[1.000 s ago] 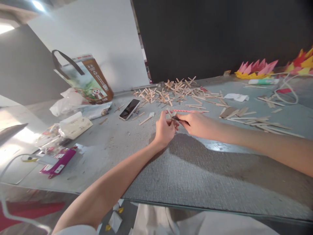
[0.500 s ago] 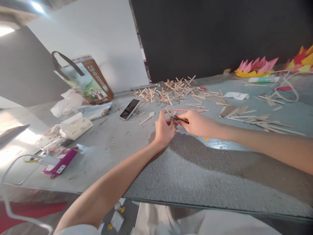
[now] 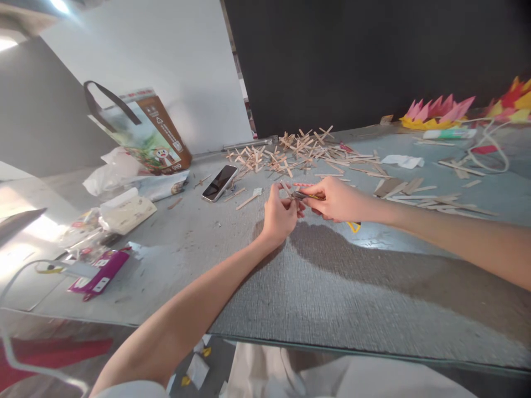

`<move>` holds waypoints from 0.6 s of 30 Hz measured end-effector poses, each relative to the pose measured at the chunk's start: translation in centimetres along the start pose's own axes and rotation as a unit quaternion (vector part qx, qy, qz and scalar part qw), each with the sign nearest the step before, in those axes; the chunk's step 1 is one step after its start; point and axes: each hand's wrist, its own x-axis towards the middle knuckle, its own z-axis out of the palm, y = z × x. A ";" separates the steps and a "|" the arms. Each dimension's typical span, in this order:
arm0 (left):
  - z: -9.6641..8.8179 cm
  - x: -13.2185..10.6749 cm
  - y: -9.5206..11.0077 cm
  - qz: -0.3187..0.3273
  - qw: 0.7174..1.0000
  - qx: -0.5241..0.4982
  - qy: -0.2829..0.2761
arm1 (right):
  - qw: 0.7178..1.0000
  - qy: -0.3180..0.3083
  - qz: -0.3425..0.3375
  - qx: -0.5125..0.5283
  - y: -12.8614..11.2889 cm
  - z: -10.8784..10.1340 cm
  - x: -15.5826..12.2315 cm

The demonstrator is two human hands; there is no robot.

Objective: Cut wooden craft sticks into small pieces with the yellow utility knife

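My left hand (image 3: 279,214) is closed in a pinch on a short wooden stick (image 3: 286,189) near the middle of the grey table (image 3: 332,287). My right hand (image 3: 334,200) is closed around a small dark tool with yellow on it (image 3: 306,195), whose tip meets the stick. A yellow handle part (image 3: 354,226) shows below the right wrist. Both hands touch at the fingertips. A pink pencil-like stick (image 3: 305,184) lies just behind them.
A heap of wooden sticks (image 3: 290,152) lies at the back, with longer strips (image 3: 418,193) to the right. A phone (image 3: 220,183), a paper bag (image 3: 143,132), plastic wrappers (image 3: 112,174) and a magenta packet (image 3: 99,273) sit left. Paper flowers (image 3: 440,113) and a cable (image 3: 489,149) are far right.
My right hand has shifted slightly left and up, bringing the tool closer over the stick; a yellow handle part now shows below the wrist. My left hand stays in place.
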 end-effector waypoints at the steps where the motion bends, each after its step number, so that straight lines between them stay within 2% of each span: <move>1: -0.1 0.2 0.0 -0.003 1.000 -0.010 -0.017 | 1.000 -0.013 0.014 0.009 0.0 -0.4 0.0; 4: -0.5 0.6 0.1 -0.018 0.997 -0.018 -0.077 | 0.999 -0.040 0.032 0.007 -0.2 -1.3 0.2; 6: -0.6 0.7 0.0 -0.028 0.995 -0.013 -0.093 | 0.998 -0.038 0.014 -0.040 -0.2 -1.6 0.3; 10: -0.4 0.8 -0.2 -0.034 0.997 -0.026 -0.071 | 0.981 0.010 -0.062 -0.185 -0.6 -0.9 -0.1; 13: -0.2 0.8 -0.1 -0.049 0.997 -0.027 -0.053 | 0.970 0.050 -0.099 -0.218 -1.0 0.0 -0.6; 18: -0.1 0.9 0.0 -0.083 0.996 -0.024 -0.023 | 0.954 0.078 -0.090 -0.275 -1.3 1.1 -1.2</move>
